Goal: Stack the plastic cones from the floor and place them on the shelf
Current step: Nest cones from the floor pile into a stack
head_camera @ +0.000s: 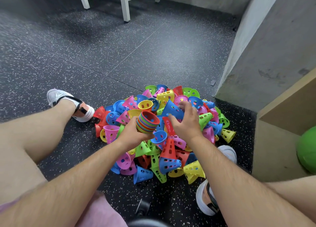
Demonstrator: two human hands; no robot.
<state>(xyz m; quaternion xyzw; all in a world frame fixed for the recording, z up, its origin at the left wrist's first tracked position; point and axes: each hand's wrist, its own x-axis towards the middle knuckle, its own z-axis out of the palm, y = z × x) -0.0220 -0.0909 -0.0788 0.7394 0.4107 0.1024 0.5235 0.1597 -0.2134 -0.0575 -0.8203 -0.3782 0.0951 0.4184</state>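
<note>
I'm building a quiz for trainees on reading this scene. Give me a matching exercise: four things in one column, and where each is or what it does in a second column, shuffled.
1. left hand
2. right hand
3. green ball
4. white frame

A. inside the wooden shelf
B. grips the stack of nested cones
C. stands on the speckled floor, far side
D. grips a blue cone atop the pile

Pairs: 1-B, 2-D, 3-A, 4-C
</note>
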